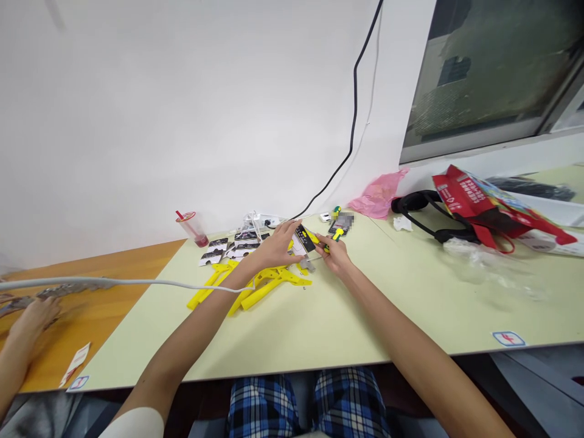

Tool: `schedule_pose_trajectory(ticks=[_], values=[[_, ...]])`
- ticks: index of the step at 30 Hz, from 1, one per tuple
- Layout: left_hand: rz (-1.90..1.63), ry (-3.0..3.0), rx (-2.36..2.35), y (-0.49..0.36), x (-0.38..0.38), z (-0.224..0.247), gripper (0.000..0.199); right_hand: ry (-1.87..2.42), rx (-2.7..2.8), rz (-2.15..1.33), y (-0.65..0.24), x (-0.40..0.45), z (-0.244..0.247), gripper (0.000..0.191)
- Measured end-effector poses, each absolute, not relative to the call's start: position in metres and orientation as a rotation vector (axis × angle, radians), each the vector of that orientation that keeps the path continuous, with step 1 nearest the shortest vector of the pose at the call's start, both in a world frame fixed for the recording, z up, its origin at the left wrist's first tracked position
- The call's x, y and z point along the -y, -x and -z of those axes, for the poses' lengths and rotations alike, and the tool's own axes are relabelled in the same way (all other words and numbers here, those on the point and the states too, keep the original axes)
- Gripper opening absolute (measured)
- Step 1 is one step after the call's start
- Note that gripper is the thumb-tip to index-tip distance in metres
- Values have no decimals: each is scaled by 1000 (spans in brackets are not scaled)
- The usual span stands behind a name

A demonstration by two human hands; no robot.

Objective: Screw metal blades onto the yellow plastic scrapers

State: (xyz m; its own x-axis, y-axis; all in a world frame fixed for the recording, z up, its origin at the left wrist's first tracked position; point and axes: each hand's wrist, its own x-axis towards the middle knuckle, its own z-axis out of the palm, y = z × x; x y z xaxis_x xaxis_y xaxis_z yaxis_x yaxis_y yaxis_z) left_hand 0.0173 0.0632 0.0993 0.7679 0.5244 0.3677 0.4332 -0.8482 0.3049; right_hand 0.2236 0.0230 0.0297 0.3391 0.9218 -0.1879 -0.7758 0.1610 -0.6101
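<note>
My left hand (279, 244) is over the far part of the pale table, its thumb and fingers apart beside a black-and-white card (304, 238). Whether it touches the card is hard to tell. My right hand (335, 254) is closed around a yellow-green handled tool (336, 235), just right of the card. Several yellow plastic handle-shaped parts (267, 291) lie below and left of my left hand. Small grey pieces (308, 265) sit between my hands. More black-and-white cards (214, 250) lie to the left.
A cup with a red straw (197, 232) and a power strip (262, 220) stand near the wall. A phone (338, 224), pink bag (378, 193), black headphones (422, 213) and red bag (483, 207) are farther right. Another person's hand (39, 316) is far left. A white cable crosses the left side.
</note>
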Motion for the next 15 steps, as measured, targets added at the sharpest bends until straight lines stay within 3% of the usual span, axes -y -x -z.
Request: schedule_pose_trajectory(ticks=[5,11,15], values=[[-759,-2533,-834,-23,-59,-90,107,686,301,-1303,-216,-18,-34,56],[-884,-1898,-914,-14,-55,-87,107,762,308,-1293,-219,-17,-39,26],[-751,-1518,-939,-5,-49,-89,91,713,443,-1329,-219,-14,-38,44]])
